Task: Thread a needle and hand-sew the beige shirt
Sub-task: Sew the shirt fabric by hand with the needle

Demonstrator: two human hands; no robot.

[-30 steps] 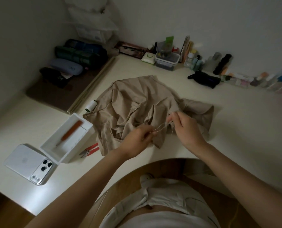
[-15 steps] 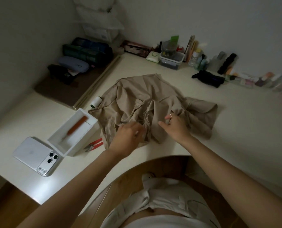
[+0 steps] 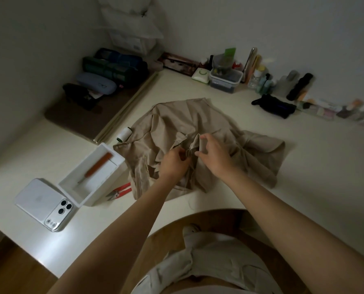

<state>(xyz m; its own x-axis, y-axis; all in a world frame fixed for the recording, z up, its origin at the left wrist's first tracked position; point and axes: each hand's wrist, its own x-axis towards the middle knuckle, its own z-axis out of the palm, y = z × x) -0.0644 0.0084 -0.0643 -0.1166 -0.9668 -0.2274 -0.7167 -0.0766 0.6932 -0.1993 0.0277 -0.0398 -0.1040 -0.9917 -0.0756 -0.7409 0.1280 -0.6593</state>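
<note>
Head view shows our left hand and right hand now pinching a raised fold of the beige shirt at frame centre; a second ago they stretched thread between them. We judge stitching is starting. Left of the shirt on the tabletop sit a thread spool and white tray.

shirt: beige shirt crumpled at the table's middle
hands: left hand and right hand pinch a raised fold

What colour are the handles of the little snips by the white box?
Red handles on the snips, seen in the head view.
</note>
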